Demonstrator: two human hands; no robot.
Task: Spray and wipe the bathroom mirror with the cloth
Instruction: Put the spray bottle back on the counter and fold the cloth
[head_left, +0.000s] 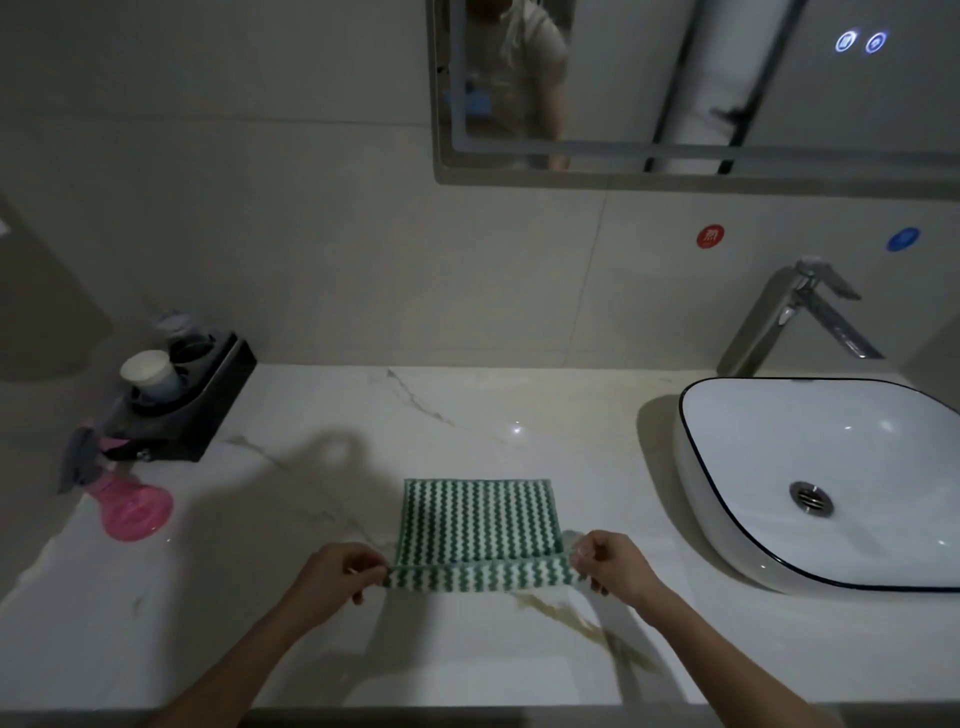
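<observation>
Cloth, green-and-white zigzag-striped, square, lies flat on the white veined marble counter, roughly centre of view. Near edge is lifted and turned over toward 12 o'clock, making a narrow folded band.

Left hand pinches the near-left corner between thumb and curled fingers. Right hand pinches the near-right corner the same way. Both grips sit at the ends of the band, likely so the edge stays taut and folds straight. Judgement: folding the cloth into a pad before wiping.

Pink plastic spray bottle with grey trigger stands at 9 o'clock from the cloth, well apart, untouched, just in front of a black tray holding cups. Spraying appears not yet done.

Wall mirror with grey frame hangs at 12 to 1 o'clock above the counter; its surface shows a blurred reflection and two lit touch buttons.

White basin with dark rim sits at 3 o'clock, chrome tap behind it. Red and blue round stickers on the wall above the tap.
</observation>
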